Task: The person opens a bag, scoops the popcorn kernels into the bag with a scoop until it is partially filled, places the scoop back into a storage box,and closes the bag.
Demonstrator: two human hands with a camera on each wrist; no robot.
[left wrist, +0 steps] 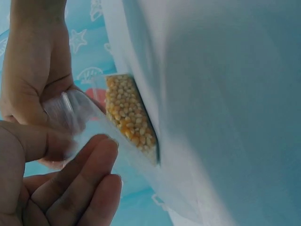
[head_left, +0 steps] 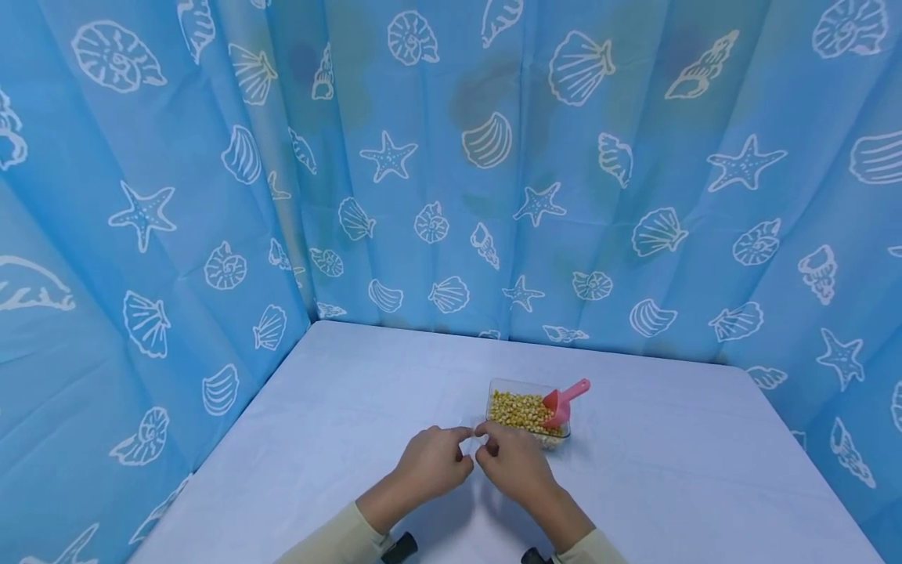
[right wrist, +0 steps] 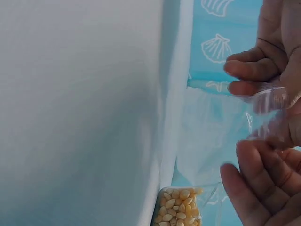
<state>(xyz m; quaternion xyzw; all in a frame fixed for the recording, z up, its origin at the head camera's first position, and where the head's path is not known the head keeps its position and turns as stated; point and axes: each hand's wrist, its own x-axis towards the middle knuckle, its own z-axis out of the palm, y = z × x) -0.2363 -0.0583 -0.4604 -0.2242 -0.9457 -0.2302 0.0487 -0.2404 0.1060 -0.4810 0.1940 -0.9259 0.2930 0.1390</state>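
Note:
Both hands meet over the table in front of a clear box, each pinching the top of a thin clear plastic bag (right wrist: 211,132). My left hand (head_left: 431,460) grips the bag between thumb and index finger, its other fingers loosely bent. The right hand (head_left: 520,464) pinches the bag close beside it, fingertips nearly meeting the left ones. The bag hangs down between them and looks flat, with nothing visible in it. Just beyond the right hand, the clear box (head_left: 528,385) holds yellow corn kernels (head_left: 517,409). A pink scoop (head_left: 561,406) leans in the corn, handle up to the right.
A white-covered table (head_left: 366,376) stretches around the hands and the box. Blue curtains (head_left: 451,196) with white shell and starfish prints hang behind it and along its left and right sides. A dark wrist-camera mount (head_left: 399,547) shows at the left sleeve.

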